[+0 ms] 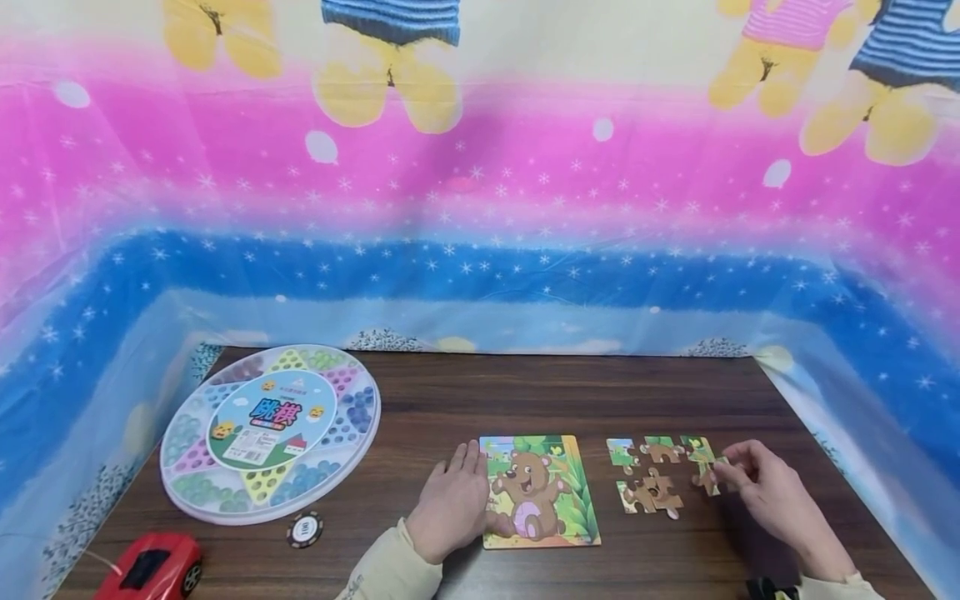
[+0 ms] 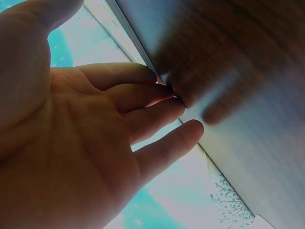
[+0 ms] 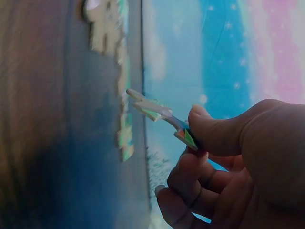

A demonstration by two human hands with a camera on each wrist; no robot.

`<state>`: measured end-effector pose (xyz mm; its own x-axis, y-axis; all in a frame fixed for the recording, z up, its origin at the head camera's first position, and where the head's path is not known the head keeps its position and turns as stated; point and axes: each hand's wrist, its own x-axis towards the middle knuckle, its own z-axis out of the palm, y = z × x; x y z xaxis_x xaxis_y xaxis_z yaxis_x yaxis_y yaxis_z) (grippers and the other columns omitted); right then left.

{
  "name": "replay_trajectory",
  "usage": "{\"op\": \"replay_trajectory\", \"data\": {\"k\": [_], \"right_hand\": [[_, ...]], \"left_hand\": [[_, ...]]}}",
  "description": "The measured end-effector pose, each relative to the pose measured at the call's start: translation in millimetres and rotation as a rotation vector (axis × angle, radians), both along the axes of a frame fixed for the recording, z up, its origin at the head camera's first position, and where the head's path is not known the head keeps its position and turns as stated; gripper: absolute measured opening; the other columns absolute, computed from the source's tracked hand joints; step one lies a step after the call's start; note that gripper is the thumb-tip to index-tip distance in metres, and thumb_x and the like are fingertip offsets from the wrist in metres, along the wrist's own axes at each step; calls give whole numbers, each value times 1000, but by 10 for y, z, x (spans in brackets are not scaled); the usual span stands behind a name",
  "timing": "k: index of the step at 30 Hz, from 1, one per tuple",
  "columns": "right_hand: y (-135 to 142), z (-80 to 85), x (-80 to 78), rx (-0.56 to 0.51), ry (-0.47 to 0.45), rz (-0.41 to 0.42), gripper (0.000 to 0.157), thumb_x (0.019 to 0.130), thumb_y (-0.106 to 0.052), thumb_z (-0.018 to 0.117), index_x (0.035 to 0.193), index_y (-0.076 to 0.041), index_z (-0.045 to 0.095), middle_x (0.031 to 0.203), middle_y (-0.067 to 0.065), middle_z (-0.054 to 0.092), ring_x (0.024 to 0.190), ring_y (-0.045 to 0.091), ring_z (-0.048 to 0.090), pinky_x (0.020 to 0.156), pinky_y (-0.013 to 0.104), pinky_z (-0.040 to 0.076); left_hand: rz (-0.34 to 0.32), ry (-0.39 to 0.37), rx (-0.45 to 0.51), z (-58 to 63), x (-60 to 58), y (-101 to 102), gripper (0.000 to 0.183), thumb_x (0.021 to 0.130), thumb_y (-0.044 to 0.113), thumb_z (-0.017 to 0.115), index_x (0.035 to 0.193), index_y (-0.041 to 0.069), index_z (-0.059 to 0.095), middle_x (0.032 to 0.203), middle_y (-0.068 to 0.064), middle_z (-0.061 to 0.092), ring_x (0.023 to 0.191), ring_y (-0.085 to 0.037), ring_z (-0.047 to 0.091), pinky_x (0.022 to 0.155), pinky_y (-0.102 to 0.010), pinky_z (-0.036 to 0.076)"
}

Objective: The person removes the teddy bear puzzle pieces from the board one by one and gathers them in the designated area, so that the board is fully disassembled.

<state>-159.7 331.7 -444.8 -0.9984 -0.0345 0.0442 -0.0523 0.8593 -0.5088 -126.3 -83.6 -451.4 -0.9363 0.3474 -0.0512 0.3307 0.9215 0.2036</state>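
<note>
My right hand [image 1: 772, 496] pinches a jigsaw piece [image 3: 159, 110] between thumb and fingers, tilted above the table at the right. Beside it on the table lie loose jigsaw pieces: a brown clump [image 1: 652, 492] of joined bear parts, a green-and-blue piece [image 1: 621, 452], a brown-and-green piece [image 1: 663, 450] and a green piece [image 1: 697, 447]. A square picture board [image 1: 540, 492] with a smiling brown bear lies flat left of them. My left hand [image 1: 453, 500] rests with extended fingers along the board's left edge; its palm [image 2: 95, 133] shows bare in the left wrist view.
A round Chinese checkers box [image 1: 345, 483] lies at the table's left. Near it are a poker chip [image 1: 305, 529] and a red toy car [image 1: 153, 567] at the front left corner. A patterned cloth [image 1: 480, 275] hangs behind the dark wooden table [image 1: 480, 392].
</note>
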Motion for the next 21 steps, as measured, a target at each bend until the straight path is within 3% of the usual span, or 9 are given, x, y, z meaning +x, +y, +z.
{"op": "replay_trajectory", "data": {"k": [8, 21], "right_hand": [[113, -132, -4, -7, -88, -4, 31, 99, -29, 57, 110, 0, 55, 79, 2, 60, 65, 17, 53, 55, 31, 42], [291, -93, 16, -35, -127, 11, 31, 100, -29, 55, 113, -1, 57, 79, 3, 62, 66, 18, 53, 55, 32, 43]], "left_hand": [[-14, 17, -4, -21, 5, 3, 103, 70, 68, 69, 137, -8, 50, 143, -24, 46, 133, -37, 43, 96, -50, 45], [8, -28, -18, 23, -6, 7, 103, 71, 67, 69, 140, -7, 47, 147, -23, 41, 136, -36, 39, 99, -50, 43]]}}
